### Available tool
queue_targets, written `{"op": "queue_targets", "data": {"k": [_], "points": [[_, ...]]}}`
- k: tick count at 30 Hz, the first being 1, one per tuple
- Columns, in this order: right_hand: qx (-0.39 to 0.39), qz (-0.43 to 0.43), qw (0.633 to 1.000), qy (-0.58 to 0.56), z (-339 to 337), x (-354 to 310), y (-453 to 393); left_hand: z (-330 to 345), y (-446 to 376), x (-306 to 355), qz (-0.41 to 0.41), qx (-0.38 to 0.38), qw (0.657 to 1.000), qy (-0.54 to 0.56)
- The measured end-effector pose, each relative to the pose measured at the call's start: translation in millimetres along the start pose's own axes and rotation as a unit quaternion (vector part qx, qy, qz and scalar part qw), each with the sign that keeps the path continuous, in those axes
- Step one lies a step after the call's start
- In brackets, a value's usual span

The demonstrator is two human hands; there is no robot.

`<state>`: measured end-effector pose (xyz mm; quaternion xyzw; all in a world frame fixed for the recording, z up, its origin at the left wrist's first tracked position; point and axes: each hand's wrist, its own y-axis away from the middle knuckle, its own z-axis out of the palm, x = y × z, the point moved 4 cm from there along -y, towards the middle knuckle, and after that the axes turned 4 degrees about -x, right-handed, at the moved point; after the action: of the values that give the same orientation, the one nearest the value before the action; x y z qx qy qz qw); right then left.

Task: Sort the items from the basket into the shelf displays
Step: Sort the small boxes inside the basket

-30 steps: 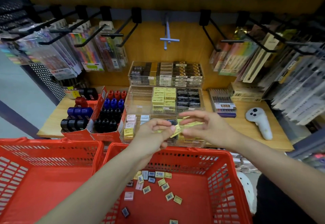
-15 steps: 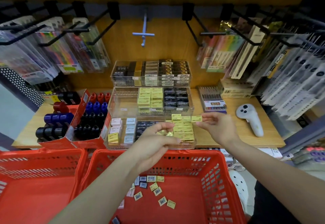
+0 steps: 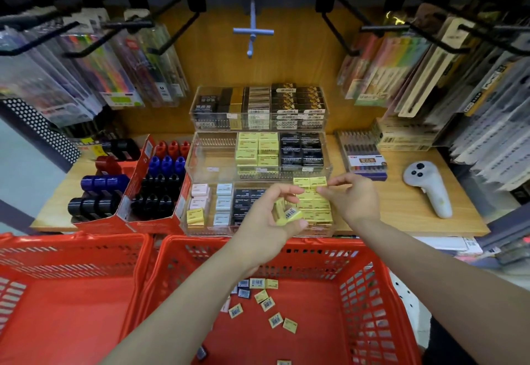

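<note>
At centre frame, over the front tier of the clear display case [image 3: 259, 231]: left hand [image 3: 271, 221], fingers curled round a small clutch of yellow boxes [image 3: 288, 214], held just above the case's front wall; right hand [image 3: 354, 199], thumb and forefinger pressed together, pinching the right end of a single yellow box [image 3: 311, 182]; this box level, long axis running left to right across the frame, over the rear of the yellow compartment [image 3: 315, 212] at the lower right of the case; compartment already holding rows of matching stock, directly below and slightly nearer the viewer than the pinched box; right hand the nearer of the two to the open slot, so the likely placement is a short drop straight down, long axis kept as it lies. Lower centre: red basket [image 3: 381, 287], its floor scattered with loose yellow and dark small boxes [image 3: 263, 297], barcodes up, well apart from both hands; a good share evidently unsorted. Lower left: second red basket [image 3: 71, 287]. Right of the wooden shelf: white controller [image 3: 428, 185], lying clear of the case.
</note>
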<state>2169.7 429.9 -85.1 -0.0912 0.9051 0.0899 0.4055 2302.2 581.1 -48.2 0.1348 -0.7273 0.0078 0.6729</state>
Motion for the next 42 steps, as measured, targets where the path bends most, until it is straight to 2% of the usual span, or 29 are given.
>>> {"op": "queue_targets", "data": {"k": [4, 6, 8, 10, 13, 16, 19, 22, 24, 26, 29, 31, 35, 39, 42], "points": [[-0.020, -0.029, 0.999, -0.012, -14.4, -17.5, 17.1, -5.9, 4.1, 5.5, 0.031, 0.023, 0.999, -0.023], [-0.140, -0.028, 0.981, -0.132, -15.7, -36.0, 36.7, -8.9, 5.6, 11.8, 0.064, 0.029, 0.996, -0.052], [-0.299, 0.047, 0.917, -0.259, -9.3, -54.1, 64.5, -9.1, 7.3, 18.9, 0.103, 0.027, 0.990, -0.096], [-0.347, 0.075, 0.887, -0.294, -8.7, -66.1, 82.2, -5.7, 10.4, 27.2, 0.131, 0.015, 0.982, -0.137], [-0.334, 0.116, 0.871, -0.341, -13.8, -70.9, 89.2, -0.9, 14.5, 35.1, 0.157, -0.020, 0.969, -0.187], [-0.340, 0.153, 0.853, -0.364, -19.6, -67.4, 88.1, -2.4, 18.8, 33.7, 0.134, -0.044, 0.978, -0.157], [-0.279, 0.157, 0.871, -0.372, -30.4, -59.2, 77.5, -15.0, 19.7, 19.9, 0.032, 0.015, 0.999, -0.005], [-0.258, 0.174, 0.859, -0.407, -38.1, -50.9, 68.2, -30.6, 19.4, 3.9, -0.103, 0.084, 0.986, 0.100], [-0.289, 0.174, 0.849, -0.407, -38.3, -51.5, 67.7, -32.4, 21.2, -2.5, -0.176, 0.082, 0.959, 0.208], [-0.309, 0.158, 0.848, -0.401, -36.5, -54.4, 66.8, -28.3, 23.8, -4.0, -0.227, 0.061, 0.909, 0.345], [-0.312, 0.151, 0.836, -0.425, -31.1, -57.8, 64.1, -22.5, 25.3, 4.1, -0.234, 0.037, 0.837, 0.493], [-0.325, 0.154, 0.831, -0.424, -27.1, -58.7, 64.0, -21.2, 25.1, 9.3, -0.223, 0.015, 0.823, 0.522], [-0.323, 0.166, 0.840, -0.402, -24.2, -54.9, 64.2, -17.1, 25.9, 14.1, -0.199, -0.052, 0.859, 0.469], [-0.314, 0.155, 0.850, -0.394, -26.6, -50.7, 62.1, -18.9, 21.5, 7.5, -0.174, -0.005, 0.913, 0.368], [-0.293, 0.144, 0.861, -0.391, -29.5, -45.1, 58.9, -20.2, 19.9, 2.8, -0.174, 0.015, 0.912, 0.371]]}}
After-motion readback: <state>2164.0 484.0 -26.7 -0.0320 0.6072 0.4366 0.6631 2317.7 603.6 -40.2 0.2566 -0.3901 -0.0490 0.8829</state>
